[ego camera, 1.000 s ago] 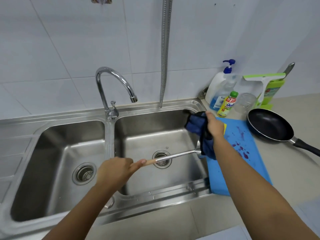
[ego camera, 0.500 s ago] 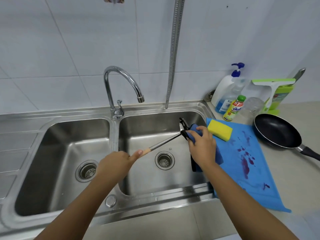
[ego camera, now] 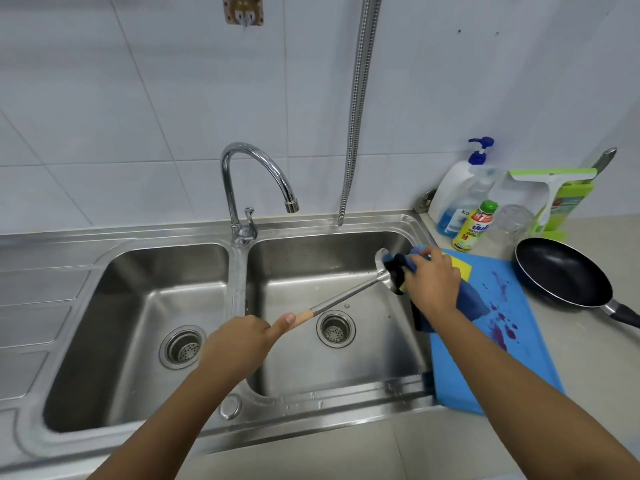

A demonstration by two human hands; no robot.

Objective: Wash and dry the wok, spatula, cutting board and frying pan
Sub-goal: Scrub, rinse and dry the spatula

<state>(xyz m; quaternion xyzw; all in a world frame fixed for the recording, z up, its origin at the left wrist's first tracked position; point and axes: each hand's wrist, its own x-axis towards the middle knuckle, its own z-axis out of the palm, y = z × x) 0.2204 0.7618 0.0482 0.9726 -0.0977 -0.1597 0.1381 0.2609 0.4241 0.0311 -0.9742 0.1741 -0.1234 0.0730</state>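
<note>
Left hand (ego camera: 239,344), right hand (ego camera: 433,282), spatula (ego camera: 346,297) between

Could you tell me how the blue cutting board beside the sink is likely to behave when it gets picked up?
The blue cutting board looks fairly thin and flat, so it will probably flex if lifted by one edge. The yellow sponge lying on its far corner would likely slide off.

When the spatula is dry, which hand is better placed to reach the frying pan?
Probably the right hand: it holds the cloth against the spatula, beside the cutting board, nearest the frying pan on the counter. The left hand grips the spatula's handle over the sink.
</note>
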